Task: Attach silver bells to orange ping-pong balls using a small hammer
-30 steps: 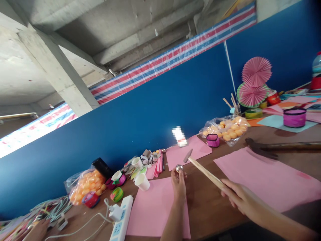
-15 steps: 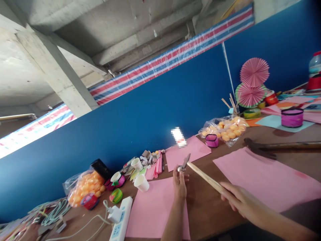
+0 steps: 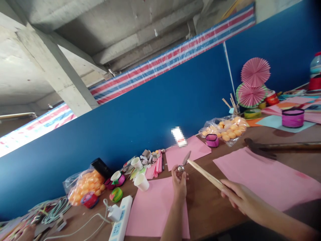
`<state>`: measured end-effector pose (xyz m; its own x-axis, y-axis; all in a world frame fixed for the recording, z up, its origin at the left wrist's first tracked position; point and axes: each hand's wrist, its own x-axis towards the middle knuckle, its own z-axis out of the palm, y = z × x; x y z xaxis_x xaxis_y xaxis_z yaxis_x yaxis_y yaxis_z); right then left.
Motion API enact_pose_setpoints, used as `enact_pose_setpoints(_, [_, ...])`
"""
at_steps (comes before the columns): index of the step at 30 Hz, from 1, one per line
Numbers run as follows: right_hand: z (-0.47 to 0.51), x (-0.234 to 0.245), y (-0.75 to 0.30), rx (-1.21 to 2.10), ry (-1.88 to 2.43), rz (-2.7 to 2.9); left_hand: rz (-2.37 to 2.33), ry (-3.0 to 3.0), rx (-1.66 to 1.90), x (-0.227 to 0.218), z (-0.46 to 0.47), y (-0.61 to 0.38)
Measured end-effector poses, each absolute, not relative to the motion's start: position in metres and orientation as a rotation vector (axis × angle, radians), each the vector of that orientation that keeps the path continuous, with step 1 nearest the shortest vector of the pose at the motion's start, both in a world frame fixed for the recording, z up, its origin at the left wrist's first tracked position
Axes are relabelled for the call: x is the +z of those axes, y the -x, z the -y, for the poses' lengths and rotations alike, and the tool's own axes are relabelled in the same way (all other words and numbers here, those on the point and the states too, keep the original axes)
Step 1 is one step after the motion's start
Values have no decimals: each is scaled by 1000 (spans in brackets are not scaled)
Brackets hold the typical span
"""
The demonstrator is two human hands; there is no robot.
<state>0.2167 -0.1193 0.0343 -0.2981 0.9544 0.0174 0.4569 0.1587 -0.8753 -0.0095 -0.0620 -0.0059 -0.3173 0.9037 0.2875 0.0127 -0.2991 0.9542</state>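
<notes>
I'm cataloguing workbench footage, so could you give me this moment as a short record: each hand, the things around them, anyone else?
Left hand: holds a shiny metal ball at its fingertips
Right hand: grips the small hammer by its wooden handle
Hammer head: close beside the ball; contact unclear
Near left forearm: pink sheet, paper cup, power strip
Farther right: claw hammer
Toward the partition: two bags of orange balls
Someone else: a hand, lower left corner

Craft workshop: hammer (image 3: 205, 174), paper fans (image 3: 255, 72), concrete ceiling (image 3: 120, 28)
</notes>
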Motion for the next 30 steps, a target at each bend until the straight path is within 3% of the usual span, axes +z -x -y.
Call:
enact_pose_setpoints(12, [116,34,-225,1067,1293,1889,-1307,-1283,1710,-9,58,11])
enact_pose_setpoints(30, [116,28,-226,797,1255,1939,-1364,-1284,1661,-15,54,14])
